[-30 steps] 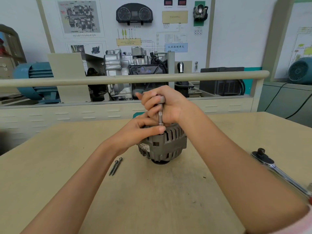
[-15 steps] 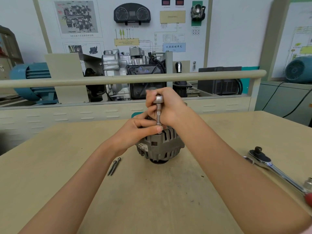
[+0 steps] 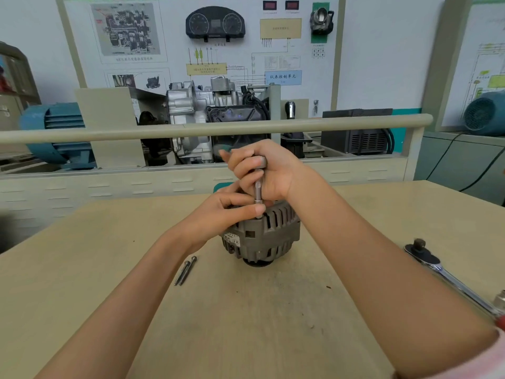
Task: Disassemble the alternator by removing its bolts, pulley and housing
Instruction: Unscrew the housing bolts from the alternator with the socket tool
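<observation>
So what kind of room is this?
Probably an automotive training workshop: a wall teaching board with an instrument cluster, a cutaway gearbox on a stand, and an alternator on the bench.

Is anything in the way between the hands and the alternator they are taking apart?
Nothing visible is in the way. The left hand rests right on top of the alternator, steadying the tool's tip. The right hand grips the socket extension, which stands upright on the alternator's top edge.
</observation>
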A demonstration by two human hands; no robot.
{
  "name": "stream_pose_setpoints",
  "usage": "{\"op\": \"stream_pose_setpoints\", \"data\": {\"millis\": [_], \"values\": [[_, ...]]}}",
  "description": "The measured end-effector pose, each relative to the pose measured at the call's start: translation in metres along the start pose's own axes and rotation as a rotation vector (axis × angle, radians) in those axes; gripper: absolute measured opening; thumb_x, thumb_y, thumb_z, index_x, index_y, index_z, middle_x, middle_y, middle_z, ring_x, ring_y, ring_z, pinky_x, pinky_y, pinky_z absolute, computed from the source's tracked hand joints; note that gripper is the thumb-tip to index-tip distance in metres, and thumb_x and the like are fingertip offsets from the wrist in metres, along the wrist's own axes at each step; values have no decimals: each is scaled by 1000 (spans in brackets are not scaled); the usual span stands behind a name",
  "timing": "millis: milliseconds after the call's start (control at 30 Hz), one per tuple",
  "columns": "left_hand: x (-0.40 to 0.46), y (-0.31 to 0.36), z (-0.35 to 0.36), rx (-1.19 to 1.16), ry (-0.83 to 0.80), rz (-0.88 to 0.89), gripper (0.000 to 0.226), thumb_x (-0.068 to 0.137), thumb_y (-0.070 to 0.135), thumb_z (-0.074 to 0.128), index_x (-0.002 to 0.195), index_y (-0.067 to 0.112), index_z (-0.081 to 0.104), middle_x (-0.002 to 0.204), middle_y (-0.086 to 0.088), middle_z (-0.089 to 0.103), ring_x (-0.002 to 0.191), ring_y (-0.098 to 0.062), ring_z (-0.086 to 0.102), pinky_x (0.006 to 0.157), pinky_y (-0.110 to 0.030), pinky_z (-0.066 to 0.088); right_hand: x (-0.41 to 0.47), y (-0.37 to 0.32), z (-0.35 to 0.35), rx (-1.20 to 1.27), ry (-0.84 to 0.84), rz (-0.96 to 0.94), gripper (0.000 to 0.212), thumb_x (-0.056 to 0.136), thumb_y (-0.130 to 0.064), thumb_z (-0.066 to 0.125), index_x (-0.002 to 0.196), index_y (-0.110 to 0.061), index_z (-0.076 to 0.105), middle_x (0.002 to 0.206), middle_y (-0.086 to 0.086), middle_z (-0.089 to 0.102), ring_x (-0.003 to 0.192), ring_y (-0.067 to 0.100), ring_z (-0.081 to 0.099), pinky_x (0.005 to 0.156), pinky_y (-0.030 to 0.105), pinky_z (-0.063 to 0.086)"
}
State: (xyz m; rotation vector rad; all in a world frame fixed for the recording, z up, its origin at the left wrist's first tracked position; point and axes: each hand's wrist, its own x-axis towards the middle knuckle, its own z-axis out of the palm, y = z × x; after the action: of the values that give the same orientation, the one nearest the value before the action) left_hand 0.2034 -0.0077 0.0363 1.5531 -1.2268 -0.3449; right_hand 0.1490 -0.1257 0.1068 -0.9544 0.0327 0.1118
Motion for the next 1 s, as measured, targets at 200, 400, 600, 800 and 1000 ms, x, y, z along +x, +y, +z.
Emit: {"op": "stream_pose_setpoints", "data": {"millis": [200,400,600,800,1000], "values": [[0,-5,1,-18,28,13,15,72,34,67,82,33,79,113,15,63,102,5,60,80,-9,47,5,-2,-3,10,-160,130,29,99,-14,30,92,-1,55,45,-8,42,26,3,37,32,9,18],[2,-5,1,-40,25,26,14,72,33,67,80,33,79,99,30,64,97,8,61,78,-8,47,-4,9,5,49,52,-145,21,94,-5,32,83,-10,49,44,-10,41,29,1,36,30,11,18],[0,-4,3,28,77,26,28,84,17,67,67,36,78,138,3,49,110,-8,61,67,-16,52,6,26,17,100,578,-636,25,100,-12,24,103,-4,47,82,14,58,28,5,39,34,14,26],[1,-4,5,44,91,14,22,84,16,67,72,31,79,137,8,51,111,-5,59,80,-21,52,7,23,13,86,517,-561,19,96,-6,23,92,-10,42,61,6,53,27,6,41,34,13,23],[1,-1,3,5,69,-27,14,68,38,69,76,34,79,95,23,68,89,7,64,69,-8,48,1,7,2,40,15,-64,22,94,-6,31,81,-11,48,46,-9,42,31,2,38,33,11,19]]}}
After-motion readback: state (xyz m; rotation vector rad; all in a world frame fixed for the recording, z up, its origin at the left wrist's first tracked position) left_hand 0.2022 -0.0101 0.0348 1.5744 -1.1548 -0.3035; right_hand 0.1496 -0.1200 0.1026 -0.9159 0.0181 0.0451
